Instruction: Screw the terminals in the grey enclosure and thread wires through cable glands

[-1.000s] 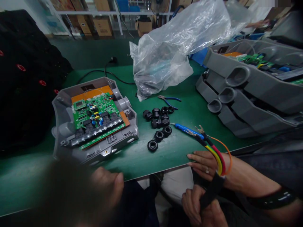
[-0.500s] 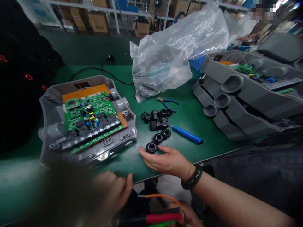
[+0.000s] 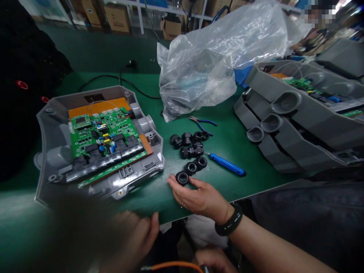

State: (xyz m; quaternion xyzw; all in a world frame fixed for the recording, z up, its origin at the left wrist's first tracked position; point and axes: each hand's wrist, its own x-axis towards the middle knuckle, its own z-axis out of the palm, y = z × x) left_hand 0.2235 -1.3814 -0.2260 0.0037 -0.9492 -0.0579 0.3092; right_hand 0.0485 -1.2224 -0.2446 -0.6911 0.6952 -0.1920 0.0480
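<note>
Black cable gland [image 3: 182, 178] sits at the centre of my head-camera feed, near the front edge of the green worktop [image 3: 227, 189] and just off the lower right corner of the grey enclosure [image 3: 142, 191]. Its bore faces up toward my lens with a slight tilt, so I read its long axis as close to upright. I judge it light and stiff, moulded plastic with a ribbed outer edge. Those ribs look like the best place to take hold, though the round body could roll if knocked. The right hand [image 3: 200, 197] comes in from the right, palm up, with a black band on the wrist, its thumb and fingers [image 3: 173, 181] pinching the gland's sides. The left hand [image 3: 136, 231] is blurred at the front edge, and I cannot tell how its fingers stand. A third hand [image 3: 213, 261] sits low by an orange wire [image 3: 173, 267]; I cannot tell whose it is or what its fingers do. More glands [image 3: 190, 149] lie just behind, beside a blue-handled screwdriver [image 3: 226, 165].
</note>
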